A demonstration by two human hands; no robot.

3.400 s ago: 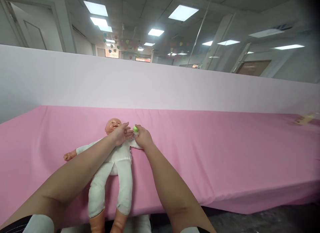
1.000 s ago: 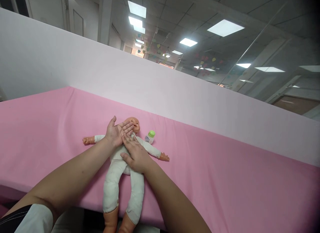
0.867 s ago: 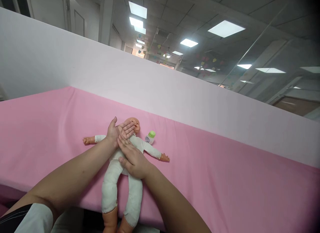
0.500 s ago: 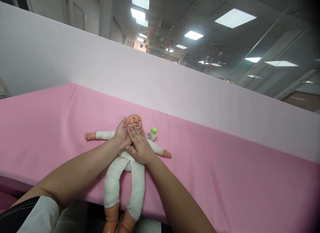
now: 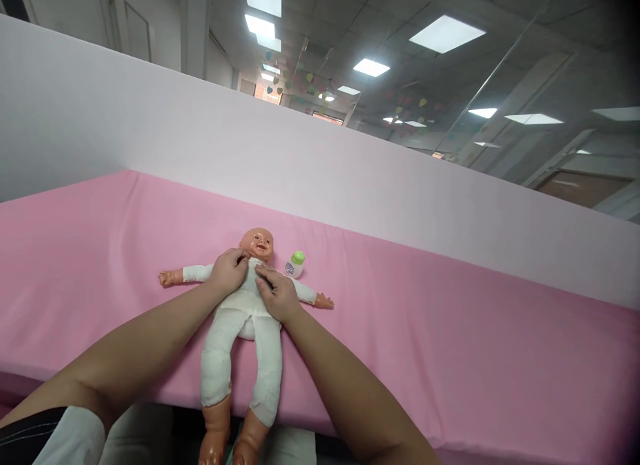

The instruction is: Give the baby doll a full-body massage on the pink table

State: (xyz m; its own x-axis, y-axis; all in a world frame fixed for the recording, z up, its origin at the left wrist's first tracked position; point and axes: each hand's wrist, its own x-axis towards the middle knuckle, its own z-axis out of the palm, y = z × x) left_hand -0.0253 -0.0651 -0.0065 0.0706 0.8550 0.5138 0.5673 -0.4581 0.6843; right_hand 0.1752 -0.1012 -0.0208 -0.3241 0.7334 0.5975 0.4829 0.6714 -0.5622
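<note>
Left hand (image 5: 229,270) and right hand (image 5: 274,294) curled, pinching white cloth on the doll (image 5: 243,314) chest (face-up, arms spread) on the pink table (image 5: 450,332), small bottle (image 5: 295,264) beside its shoulder

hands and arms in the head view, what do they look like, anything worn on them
Both forearms are bare up to above the elbow. The left hand and right hand show no gloves, and no rings, watch or bracelet can be seen. Near the left arm's upper end, at the bottom edge, a white sleeve shows beside dark fabric with thin light stripes.
</note>
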